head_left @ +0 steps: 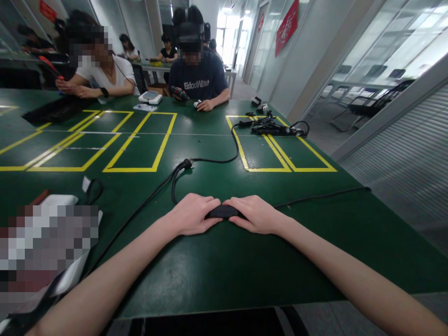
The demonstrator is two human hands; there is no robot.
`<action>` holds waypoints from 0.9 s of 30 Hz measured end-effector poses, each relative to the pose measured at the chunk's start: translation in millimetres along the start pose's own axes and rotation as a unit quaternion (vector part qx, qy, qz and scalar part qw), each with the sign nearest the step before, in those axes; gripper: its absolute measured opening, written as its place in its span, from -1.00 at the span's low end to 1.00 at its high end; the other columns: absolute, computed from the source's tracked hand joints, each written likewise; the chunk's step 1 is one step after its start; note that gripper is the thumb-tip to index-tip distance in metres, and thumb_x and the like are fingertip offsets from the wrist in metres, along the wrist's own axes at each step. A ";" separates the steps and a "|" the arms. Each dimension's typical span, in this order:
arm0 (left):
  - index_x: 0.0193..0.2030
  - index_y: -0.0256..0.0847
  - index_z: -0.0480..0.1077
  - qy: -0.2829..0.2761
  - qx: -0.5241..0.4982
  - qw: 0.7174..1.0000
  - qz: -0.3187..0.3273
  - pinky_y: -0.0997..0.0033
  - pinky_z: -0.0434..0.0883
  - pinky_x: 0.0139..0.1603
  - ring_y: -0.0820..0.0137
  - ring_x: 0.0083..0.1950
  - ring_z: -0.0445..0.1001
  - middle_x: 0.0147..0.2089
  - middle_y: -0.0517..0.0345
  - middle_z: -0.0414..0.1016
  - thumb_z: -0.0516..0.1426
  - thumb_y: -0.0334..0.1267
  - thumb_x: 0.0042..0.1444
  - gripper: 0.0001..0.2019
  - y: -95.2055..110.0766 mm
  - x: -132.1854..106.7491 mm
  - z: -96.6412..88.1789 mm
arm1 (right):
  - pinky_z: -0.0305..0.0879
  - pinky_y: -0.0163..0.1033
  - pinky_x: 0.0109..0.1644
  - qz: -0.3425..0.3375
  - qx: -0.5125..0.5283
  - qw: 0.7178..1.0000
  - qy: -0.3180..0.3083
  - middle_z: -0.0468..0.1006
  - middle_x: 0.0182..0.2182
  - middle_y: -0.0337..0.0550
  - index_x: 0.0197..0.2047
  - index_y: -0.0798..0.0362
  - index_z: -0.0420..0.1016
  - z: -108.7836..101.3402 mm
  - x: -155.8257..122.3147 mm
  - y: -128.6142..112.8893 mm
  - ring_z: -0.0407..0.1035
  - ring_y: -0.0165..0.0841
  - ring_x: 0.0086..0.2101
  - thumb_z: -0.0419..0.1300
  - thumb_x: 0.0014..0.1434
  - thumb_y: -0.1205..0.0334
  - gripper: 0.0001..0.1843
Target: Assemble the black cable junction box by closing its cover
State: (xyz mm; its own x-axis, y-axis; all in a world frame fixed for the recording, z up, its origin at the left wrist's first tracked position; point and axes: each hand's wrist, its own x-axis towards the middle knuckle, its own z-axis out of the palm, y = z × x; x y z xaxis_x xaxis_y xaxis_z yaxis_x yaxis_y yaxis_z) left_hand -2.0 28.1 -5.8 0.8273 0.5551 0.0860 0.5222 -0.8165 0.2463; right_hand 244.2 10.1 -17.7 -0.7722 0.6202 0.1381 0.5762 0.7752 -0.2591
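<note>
Both of my hands grip a black power adapter [224,212] just over the near middle of the green table. My left hand [196,214] pinches its left end, and my right hand [257,214] closes around its right end, so the fingers hide both ends. A black cord [315,195] runs off to the right from behind my right hand. Beyond my left hand, a black plug [187,163] lies on the table with cords bunched beside it.
Yellow tape rectangles [154,158] mark the green table [217,275]. A heap of black cables and adapters [269,126] sits at the far right. A blurred item [52,242] lies at the near left. Across the table, one person [198,77] holds a drill [180,93]; another person [105,74] sits further left.
</note>
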 end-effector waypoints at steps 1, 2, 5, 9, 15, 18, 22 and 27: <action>-0.18 -0.16 0.38 -0.003 -0.007 1.000 -0.002 0.37 0.33 -0.32 0.27 -0.29 0.57 -0.29 0.16 0.55 0.13 -0.11 0.36 -0.82 1.8 -0.5 -0.3 | 0.35 -0.20 -0.22 -0.004 0.008 1.000 0.004 0.63 -0.21 -0.02 0.12 0.11 0.42 0.4 -0.5 0.0 0.55 -0.22 -0.27 0.12 0.42 0.03 -0.63; -0.19 -0.16 0.37 -0.007 -0.014 1.000 -0.005 0.38 0.31 -0.33 0.27 -0.30 0.56 -0.31 0.17 0.55 0.14 -0.10 0.36 -0.81 3.8 -1.1 -0.6 | 0.34 -0.21 -0.23 -0.009 0.015 1.000 0.008 0.64 -0.22 -0.03 0.11 0.11 0.43 1.0 -1.1 0.0 0.55 -0.22 -0.28 0.16 0.40 0.00 -0.62; -0.24 -0.16 0.36 -0.016 -0.024 0.999 -0.014 0.39 0.27 -0.37 0.27 -0.33 0.56 -0.35 0.18 0.55 0.15 -0.05 0.36 -0.76 9.7 -3.5 -1.2 | 0.29 -0.24 -0.27 -0.024 0.017 0.999 0.020 0.64 -0.28 -0.07 0.04 0.10 0.45 3.9 -3.6 0.1 0.55 -0.25 -0.31 0.16 0.41 -0.04 -0.63; -0.18 -0.16 0.39 -0.011 0.002 1.000 -0.008 0.37 0.30 -0.37 0.26 -0.30 0.58 -0.29 0.17 0.58 0.14 -0.04 0.37 -0.77 11.0 -5.0 0.4 | 0.25 -0.25 -0.31 -0.048 -0.020 0.998 0.038 0.62 -0.31 -0.09 0.03 0.11 0.45 5.5 -5.3 1.0 0.51 -0.28 -0.35 0.05 0.48 -0.02 -0.63; 0.10 -0.16 0.40 0.039 0.050 0.998 -0.021 0.38 0.40 -0.28 0.27 -0.17 0.60 -0.14 0.10 0.57 0.07 -0.12 0.43 -0.76 2.4 -2.2 4.0 | 0.24 -0.25 -0.33 -0.024 -0.108 0.990 0.087 0.59 -0.26 -0.05 0.15 0.12 0.44 4.5 -2.7 2.4 0.48 -0.32 -0.37 -0.05 0.53 0.01 -0.58; 0.17 -0.16 0.39 0.050 0.057 0.997 -0.030 0.36 0.45 -0.22 0.24 -0.09 0.61 -0.10 0.07 0.57 0.07 -0.14 0.43 -0.73 -0.5 0.8 4.6 | 0.25 -0.25 -0.33 0.005 -0.128 0.986 0.102 0.60 -0.22 -0.03 0.19 0.11 0.45 6.3 -1.8 0.9 0.49 -0.30 -0.36 -0.03 0.52 0.02 -0.58; 0.24 -0.17 0.36 0.070 0.074 0.994 -0.050 0.28 0.52 -0.13 0.17 -0.01 0.60 0.02 -0.01 0.58 0.10 -0.17 0.40 -0.67 -3.1 3.9 7.7 | 0.28 -0.23 -0.32 0.052 -0.129 0.983 0.117 0.60 -0.15 0.01 0.24 0.09 0.45 10.1 -2.1 -0.6 0.50 -0.29 -0.37 0.03 0.49 0.05 -0.58; 0.33 -0.18 0.30 0.146 0.036 0.988 -0.029 0.16 0.52 0.14 0.16 0.14 0.55 0.21 -0.10 0.51 0.09 -0.11 0.42 -0.58 -3.8 2.9 14.1 | 0.31 -0.25 -0.33 0.097 -0.123 0.980 0.124 0.59 -0.10 0.00 0.29 0.04 0.41 13.0 -3.1 0.3 0.51 -0.30 -0.36 0.05 0.48 0.11 -0.59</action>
State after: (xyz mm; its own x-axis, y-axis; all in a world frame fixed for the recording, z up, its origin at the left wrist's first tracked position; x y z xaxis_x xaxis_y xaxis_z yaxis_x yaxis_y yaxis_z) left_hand 1.4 30.6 -20.1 0.7063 0.6140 0.3523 0.5884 -0.7859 0.1900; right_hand 243.3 6.8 -30.6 -0.5712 0.7448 0.3450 0.7756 0.6273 -0.0701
